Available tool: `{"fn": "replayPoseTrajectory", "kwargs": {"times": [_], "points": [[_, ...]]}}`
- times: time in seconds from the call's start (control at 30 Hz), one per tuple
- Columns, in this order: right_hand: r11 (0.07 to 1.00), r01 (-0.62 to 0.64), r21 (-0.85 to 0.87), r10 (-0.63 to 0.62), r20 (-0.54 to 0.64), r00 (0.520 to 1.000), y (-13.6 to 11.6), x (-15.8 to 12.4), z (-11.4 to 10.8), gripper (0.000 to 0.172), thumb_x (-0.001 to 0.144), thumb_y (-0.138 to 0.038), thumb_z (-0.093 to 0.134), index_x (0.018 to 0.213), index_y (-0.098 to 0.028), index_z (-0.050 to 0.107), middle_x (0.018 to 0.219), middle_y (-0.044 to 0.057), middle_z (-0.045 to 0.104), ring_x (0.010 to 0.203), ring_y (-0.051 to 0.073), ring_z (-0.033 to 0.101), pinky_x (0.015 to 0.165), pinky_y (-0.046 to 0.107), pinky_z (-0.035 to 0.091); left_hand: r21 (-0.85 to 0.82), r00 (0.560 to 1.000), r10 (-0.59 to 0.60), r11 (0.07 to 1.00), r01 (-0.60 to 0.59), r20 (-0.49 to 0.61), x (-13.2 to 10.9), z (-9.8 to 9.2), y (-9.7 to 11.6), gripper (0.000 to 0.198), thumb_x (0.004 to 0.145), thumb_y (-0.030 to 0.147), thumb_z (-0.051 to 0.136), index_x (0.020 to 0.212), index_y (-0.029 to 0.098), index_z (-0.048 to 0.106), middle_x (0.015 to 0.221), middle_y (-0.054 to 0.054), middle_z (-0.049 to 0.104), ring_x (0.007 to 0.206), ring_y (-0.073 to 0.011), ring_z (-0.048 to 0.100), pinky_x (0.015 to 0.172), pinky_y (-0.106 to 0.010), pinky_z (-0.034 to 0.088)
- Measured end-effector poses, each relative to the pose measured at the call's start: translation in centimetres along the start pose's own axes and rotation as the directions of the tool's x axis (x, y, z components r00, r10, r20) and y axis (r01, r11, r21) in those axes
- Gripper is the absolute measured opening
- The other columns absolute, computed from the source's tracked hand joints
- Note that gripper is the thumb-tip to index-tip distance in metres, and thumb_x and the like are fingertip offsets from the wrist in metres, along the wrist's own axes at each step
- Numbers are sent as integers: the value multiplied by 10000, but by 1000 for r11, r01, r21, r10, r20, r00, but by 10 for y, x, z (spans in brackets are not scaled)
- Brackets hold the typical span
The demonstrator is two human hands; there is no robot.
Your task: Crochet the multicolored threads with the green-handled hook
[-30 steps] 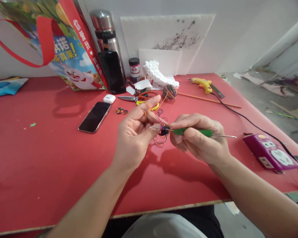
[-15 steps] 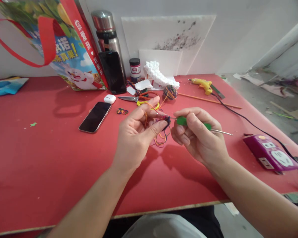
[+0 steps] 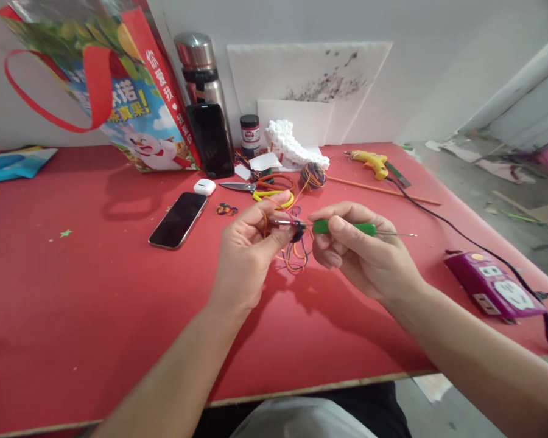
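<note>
My left hand [image 3: 249, 249] pinches a small dark crochet piece [image 3: 296, 232] of multicoloured yarn between thumb and fingers, above the red table [image 3: 95, 292]. Loose yarn loops [image 3: 295, 258] hang below it. My right hand [image 3: 363, 255] grips a green-handled crochet hook [image 3: 342, 228], its metal tip pushed into the crochet piece. The yarn strand runs back to a small multicoloured yarn ball [image 3: 312, 174] at the rear.
A black phone [image 3: 178, 219], white earbud case [image 3: 204, 187], scissors [image 3: 249, 188], yellow glue gun [image 3: 369, 162] and thin orange stick [image 3: 383, 190] lie behind my hands. A purple power strip [image 3: 497, 292] sits right. Printed bag [image 3: 119, 103], steel flask [image 3: 201, 67], small jar [image 3: 249, 134] stand at back.
The hook was drawn back to the right, then pushed into the piece again. Both hands stay close together. The camera view shifted slightly down.
</note>
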State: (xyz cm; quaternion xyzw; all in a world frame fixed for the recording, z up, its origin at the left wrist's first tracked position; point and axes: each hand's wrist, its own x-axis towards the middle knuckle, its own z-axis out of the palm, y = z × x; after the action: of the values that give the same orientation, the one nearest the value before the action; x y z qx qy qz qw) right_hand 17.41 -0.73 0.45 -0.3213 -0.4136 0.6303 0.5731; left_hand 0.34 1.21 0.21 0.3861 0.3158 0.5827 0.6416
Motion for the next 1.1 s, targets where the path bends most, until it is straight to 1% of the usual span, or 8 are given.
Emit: {"fn": "replayPoseTrajectory", "kwargs": {"times": [0.17, 0.33, 0.47, 0.6, 0.67, 0.8, 0.97, 1.1], "points": [[998, -57, 16, 56, 31, 998, -6, 9, 1, 209, 791, -375, 978, 824, -216, 846, 637, -23, 693, 467, 65, 508, 478, 238, 461, 34, 998, 56, 998, -55, -21, -2, 1, 2, 354, 655, 175, 1001, 978, 258, 883, 804, 22, 705, 778, -120, 637, 796, -246, 574], [993, -64, 99, 61, 32, 998, 9, 12, -5, 203, 741, -368, 1007, 816, -237, 871, 590, -37, 664, 434, 50, 453, 457, 224, 427, 123, 994, 104, 987, -101, -16, -4, 1, -1, 295, 767, 119, 868, 1020, 271, 883, 831, 15, 683, 766, -121, 607, 767, -250, 551], [993, -36, 116, 29, 65, 997, 18, 7, -11, 163, 778, -356, 989, 840, -245, 887, 597, -23, 694, 419, 44, 457, 455, 219, 427, 134, 996, 91, 987, -89, -8, -3, 0, -3, 299, 777, 98, 846, 1026, 260, 879, 822, 15, 683, 771, -124, 625, 780, -256, 566], [997, 31, 72, -38, 98, 994, 16, 4, -14, 154, 795, -346, 980, 863, -236, 896, 618, -6, 711, 433, 62, 492, 451, 232, 437, 104, 996, 93, 990, -93, 11, -4, 3, -5, 266, 768, 98, 862, 988, 248, 869, 807, 14, 673, 774, -122, 639, 776, -241, 577], [997, 70, 42, -73, 63, 995, 15, 4, -12, 168, 788, -358, 986, 861, -238, 895, 612, -5, 712, 437, 75, 506, 451, 245, 447, 96, 996, 84, 992, -85, 10, -4, 4, -5, 233, 765, 98, 867, 945, 245, 860, 786, 13, 657, 758, -121, 624, 755, -237, 576], [990, 138, 28, -135, -86, 987, 15, 2, -7, 211, 752, -393, 1010, 836, -248, 882, 603, -11, 725, 427, 85, 516, 447, 258, 464, 86, 999, 49, 995, -48, -12, -5, 6, -5, 225, 742, 111, 899, 918, 245, 858, 774, 7, 663, 760, -129, 612, 746, -247, 575], [993, 116, 16, -116, -19, 993, 17, 0, -3, 202, 788, -399, 984, 866, -246, 879, 625, -7, 735, 433, 93, 533, 460, 271, 484, 61, 999, 52, 997, -53, 4, -5, 5, -4, 297, 727, 123, 921, 985, 265, 874, 784, 16, 660, 746, -113, 602, 715, -222, 549], [993, 115, 24, -112, -117, 987, 17, 3, -3, 261, 753, -438, 1002, 844, -244, 854, 588, -34, 688, 414, 78, 485, 440, 258, 476, 107, 996, 86, 990, -87, 9, -6, 4, -6, 260, 790, 123, 882, 1002, 274, 881, 840, -5, 692, 817, -143, 625, 775, -254, 575]]}}
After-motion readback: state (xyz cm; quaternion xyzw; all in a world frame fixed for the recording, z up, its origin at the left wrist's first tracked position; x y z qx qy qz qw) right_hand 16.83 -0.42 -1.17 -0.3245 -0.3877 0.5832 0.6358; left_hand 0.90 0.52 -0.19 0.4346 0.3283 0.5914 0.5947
